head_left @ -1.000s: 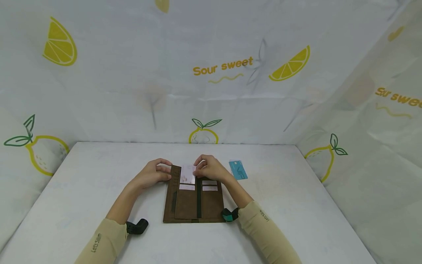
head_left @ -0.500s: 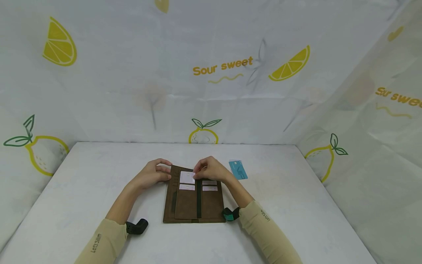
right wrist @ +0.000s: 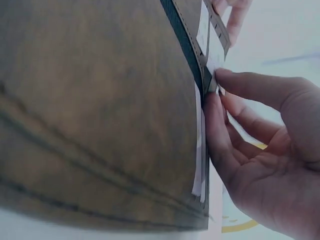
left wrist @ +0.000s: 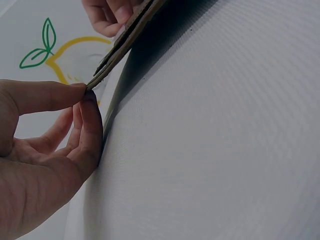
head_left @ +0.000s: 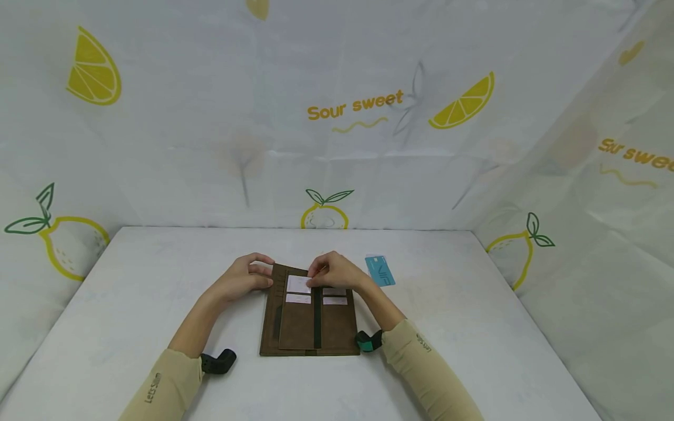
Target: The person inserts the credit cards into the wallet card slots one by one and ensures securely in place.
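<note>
A brown wallet (head_left: 297, 327) lies spread on the table, with pale cards in its slots on both sides of a dark middle band. My left hand (head_left: 239, 279) pinches the wallet's upper left edge between thumb and forefinger, as the left wrist view shows from the side. At the top of the middle, my right hand (head_left: 337, 272) pinches a white card (head_left: 298, 284) by its right corner; the card's lower part is hidden in the upper left slot. In the right wrist view the thumb and forefinger of the right hand (right wrist: 270, 135) close on that card.
A blue card (head_left: 380, 271) marked VIP lies on the white table (head_left: 447, 327) to the right of the wallet, beyond the right wrist. Behind the table hangs a white cloth (head_left: 210, 117) printed with lemons.
The white card has slid down into its slot, so less of it shows. My right hand has come slightly down with it. The left hand keeps its place on the wallet.
</note>
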